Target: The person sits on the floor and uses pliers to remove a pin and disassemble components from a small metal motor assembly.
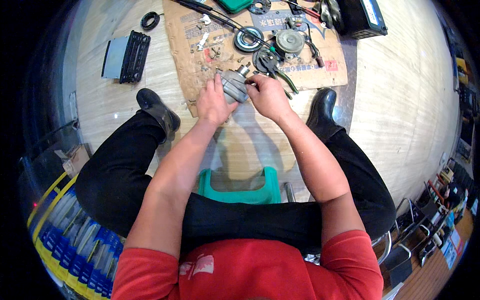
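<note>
A grey cast-metal housing with a short round neck sits at the near edge of the cardboard, between my two hands. My left hand is closed round its left side, fingers over the top and thumb at the near end. At its right side my right hand is pinched, fingertips against the housing; whatever they hold is hidden. Just beyond the right hand lie pliers with green-and-black handles. Several small bolts are scattered past the left hand.
The cardboard sheet also bears a ring-shaped pulley, a round grey metal part and black cables. A car-radio-like unit and black ring lie left. A black battery-like box stands far right. A green stool is below my arms.
</note>
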